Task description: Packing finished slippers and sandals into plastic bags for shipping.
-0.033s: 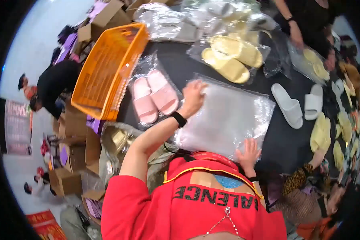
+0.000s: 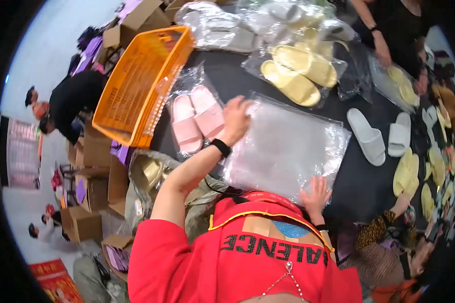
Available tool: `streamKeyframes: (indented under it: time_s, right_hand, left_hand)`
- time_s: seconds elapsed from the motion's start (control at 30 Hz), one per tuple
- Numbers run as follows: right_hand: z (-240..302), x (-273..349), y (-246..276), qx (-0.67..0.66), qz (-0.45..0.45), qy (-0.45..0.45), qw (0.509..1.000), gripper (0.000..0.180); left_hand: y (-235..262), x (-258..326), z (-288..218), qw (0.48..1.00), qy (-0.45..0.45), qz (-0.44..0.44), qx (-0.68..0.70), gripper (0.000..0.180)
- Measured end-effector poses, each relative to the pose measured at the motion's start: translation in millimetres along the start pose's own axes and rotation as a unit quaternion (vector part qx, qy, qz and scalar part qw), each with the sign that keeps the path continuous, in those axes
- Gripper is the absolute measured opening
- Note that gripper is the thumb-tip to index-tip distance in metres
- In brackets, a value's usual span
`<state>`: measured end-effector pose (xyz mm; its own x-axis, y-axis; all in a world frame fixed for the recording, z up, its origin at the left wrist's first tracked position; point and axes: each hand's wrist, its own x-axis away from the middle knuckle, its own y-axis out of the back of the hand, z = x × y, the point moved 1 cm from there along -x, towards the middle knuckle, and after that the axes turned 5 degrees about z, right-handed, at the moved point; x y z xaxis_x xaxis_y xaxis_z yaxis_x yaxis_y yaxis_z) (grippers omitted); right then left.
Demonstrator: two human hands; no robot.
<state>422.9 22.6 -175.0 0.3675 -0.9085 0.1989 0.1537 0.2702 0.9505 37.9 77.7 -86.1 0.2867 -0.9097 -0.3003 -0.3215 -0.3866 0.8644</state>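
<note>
The left hand (image 2: 236, 119) is resting flat on the far left corner of a clear plastic bag (image 2: 285, 149) lying on the dark table (image 2: 361, 184), while the right hand (image 2: 316, 196) is pressing its near edge. Bagged pink slippers (image 2: 197, 122) are lying just left, beside an orange basket (image 2: 136, 86); white slippers (image 2: 381, 135) are sitting to the right.

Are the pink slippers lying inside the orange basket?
No, the pink slippers lie in a clear bag on the dark table, beside the orange basket.
</note>
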Motion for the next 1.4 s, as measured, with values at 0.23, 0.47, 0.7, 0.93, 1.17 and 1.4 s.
streamKeyframes:
  time_s: [0.23, 0.47, 0.7, 0.93, 1.17, 1.4]
  right_hand:
    - [2, -8, 1, -0.007, 0.029, 0.019, 0.999, 0.069]
    - [5, -7, 5, -0.027, 0.041, 0.007, 0.999, 0.068]
    - [7, -7, 8, -0.040, 0.030, 0.004, 0.999, 0.068]
    - [11, -8, 15, -0.042, 0.039, -0.007, 0.998, 0.062]
    - [-11, -33, 9, -0.431, 0.074, -0.067, 0.897, 0.046]
    - [11, -31, 31, -0.247, 0.043, -0.050, 0.967, 0.051]
  left_hand:
    - [54, 55, 168, 0.947, 0.279, 0.153, -0.047, 0.051]
    - [57, 41, 170, 0.941, 0.234, 0.229, -0.080, 0.046]
    - [91, 23, 158, 0.963, 0.209, 0.166, -0.018, 0.036]
    - [163, -14, 44, 0.942, 0.211, 0.174, 0.195, 0.027]
    - [109, 29, -37, 0.840, 0.157, 0.322, 0.406, 0.031]
    - [58, 79, 27, 0.791, 0.317, 0.258, 0.456, 0.018]
